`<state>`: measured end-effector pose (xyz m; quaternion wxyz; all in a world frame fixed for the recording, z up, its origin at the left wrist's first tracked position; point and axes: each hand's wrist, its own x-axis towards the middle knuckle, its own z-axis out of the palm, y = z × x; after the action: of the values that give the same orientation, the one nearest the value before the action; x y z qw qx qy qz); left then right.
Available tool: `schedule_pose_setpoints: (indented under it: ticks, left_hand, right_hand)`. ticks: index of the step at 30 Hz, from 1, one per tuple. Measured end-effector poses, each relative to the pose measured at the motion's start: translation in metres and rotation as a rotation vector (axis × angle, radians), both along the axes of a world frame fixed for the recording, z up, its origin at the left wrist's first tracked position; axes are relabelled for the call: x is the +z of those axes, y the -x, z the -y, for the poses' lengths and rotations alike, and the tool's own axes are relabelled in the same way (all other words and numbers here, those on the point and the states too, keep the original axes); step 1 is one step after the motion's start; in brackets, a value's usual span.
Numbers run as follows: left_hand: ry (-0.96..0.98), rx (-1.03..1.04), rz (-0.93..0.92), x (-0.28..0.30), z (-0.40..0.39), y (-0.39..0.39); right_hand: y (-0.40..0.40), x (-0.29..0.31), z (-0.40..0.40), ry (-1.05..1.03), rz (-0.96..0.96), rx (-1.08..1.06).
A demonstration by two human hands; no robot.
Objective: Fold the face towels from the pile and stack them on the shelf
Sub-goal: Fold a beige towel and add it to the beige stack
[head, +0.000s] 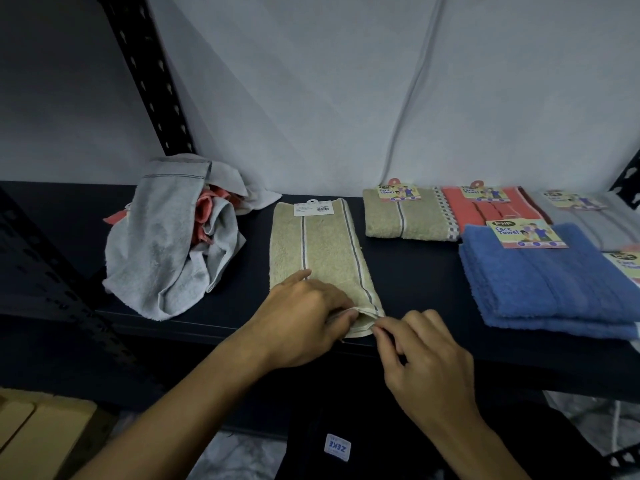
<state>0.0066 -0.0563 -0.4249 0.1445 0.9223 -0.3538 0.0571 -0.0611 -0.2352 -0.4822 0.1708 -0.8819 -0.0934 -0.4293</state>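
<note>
Closest in, both hands are working the near end of the tan towel (322, 251), right at the front edge of the dark shelf (415, 271). The left hand (304, 320) has its fingers curled round that end, pinching the folded edge, and the right hand (422, 355) just beside it pinches the same corner between thumb and fingertips. The towel stretches straight away from the hands, laid flat in a long strip, with a white barcode tag at its far end.

Off to the left of the left hand there's the pile (173, 237), crumpled grey towels with coral ones poking out, can't count them exactly. Out past the right hand: one blue folded towel (547, 289), beyond it one tan folded towel (405, 216), one coral towel (491, 206) and a grey towel (595, 220) at the far right, all labelled.

Behind it all a pale wall (346, 98) and a black slotted post (145, 74).
</note>
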Motion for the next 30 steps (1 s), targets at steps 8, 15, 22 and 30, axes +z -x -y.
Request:
schedule_pose_setpoints:
  ticks: [8, 15, 22, 30]
  left_hand:
    - [0.006, -0.009, -0.002, 0.001, 0.0, 0.004]
    - [0.032, -0.049, 0.019, 0.0, -0.004, 0.002]
    - [-0.061, -0.013, 0.112, -0.021, -0.034, 0.019]
    - [-0.123, -0.113, 0.443, -0.056, -0.073, 0.027]
  right_hand:
    - [-0.001, 0.003, -0.009, -0.065, -0.071, -0.201]
    - [-0.006, 0.006, -0.015, -0.099, -0.212, -0.243]
    - [-0.005, 0.007, -0.014, 0.022, -0.227, -0.221]
    - [-0.018, 0.001, 0.011, 0.359, -0.245, 0.077]
